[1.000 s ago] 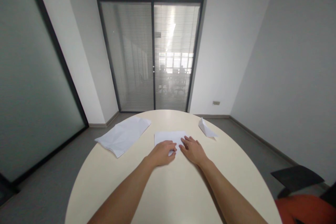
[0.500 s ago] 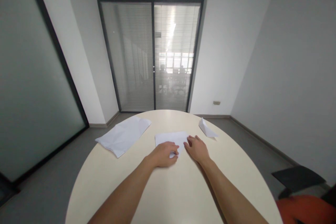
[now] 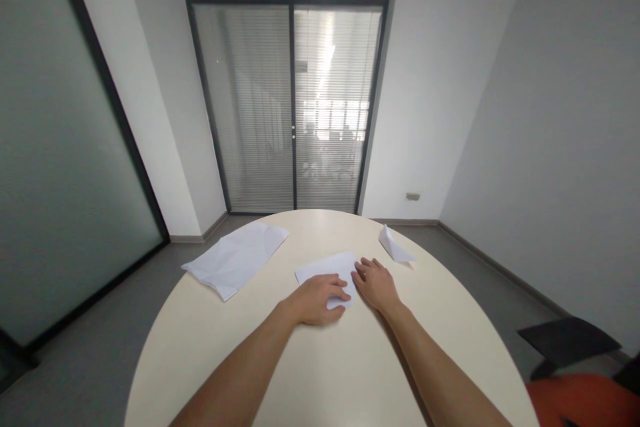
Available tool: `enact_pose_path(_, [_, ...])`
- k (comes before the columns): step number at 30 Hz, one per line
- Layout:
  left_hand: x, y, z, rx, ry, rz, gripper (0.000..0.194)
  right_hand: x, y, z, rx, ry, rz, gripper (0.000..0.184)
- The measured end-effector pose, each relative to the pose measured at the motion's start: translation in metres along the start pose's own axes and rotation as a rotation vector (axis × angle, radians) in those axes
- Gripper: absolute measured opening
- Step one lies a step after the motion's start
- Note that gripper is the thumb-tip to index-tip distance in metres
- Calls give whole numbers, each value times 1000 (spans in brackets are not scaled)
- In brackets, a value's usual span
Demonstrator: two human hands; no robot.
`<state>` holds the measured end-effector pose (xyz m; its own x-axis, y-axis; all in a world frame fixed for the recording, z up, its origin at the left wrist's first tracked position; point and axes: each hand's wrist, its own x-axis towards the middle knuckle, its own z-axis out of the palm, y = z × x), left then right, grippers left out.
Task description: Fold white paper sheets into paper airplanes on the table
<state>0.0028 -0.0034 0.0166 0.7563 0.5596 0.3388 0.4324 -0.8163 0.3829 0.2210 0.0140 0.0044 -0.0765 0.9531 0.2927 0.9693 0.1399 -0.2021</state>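
Observation:
A white sheet of paper (image 3: pixel 330 264) lies on the round table in front of me, its near part covered by my hands. My left hand (image 3: pixel 323 298) rests across the paper's near left side, fingers spread and pointing right, with paper showing between thumb and fingers. At the paper's right edge, my right hand (image 3: pixel 376 283) lies palm down, fingertips touching the edge and fingers stretched out. Whether the paper is folded beneath my hands, I cannot tell.
Several loose white sheets (image 3: pixel 237 257) lie at the table's left edge. A folded white paper piece (image 3: pixel 395 247) stands near the far right edge. The round cream table (image 3: pixel 320 373) has a black-and-orange chair (image 3: pixel 583 400) at its right.
My left hand has shifted slightly right and toward me, its fingers spreading more. The paper has turned a little, its left side now nearer me. My right hand is almost unmoved.

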Motion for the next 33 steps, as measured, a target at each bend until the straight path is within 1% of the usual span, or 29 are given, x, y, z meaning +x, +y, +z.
enact_pose_path(8, [0,-6,5,43,12,-25,36,0,-2,3,15,-17,-69,35])
enact_pose_path(14, [0,-8,7,133,-9,-118,41,0,-2,2,57,-28,-160,35])
enact_pose_path(19, [1,-9,6,193,-7,-187,43,-1,-2,1,112,-34,-203,35])
enact_pose_path(26, [1,-15,8,206,36,-246,42,-1,-3,1,192,-26,-322,34])
enact_pose_path(33, [2,-18,11,210,72,-288,41,-1,-6,-3,206,-23,-351,32])
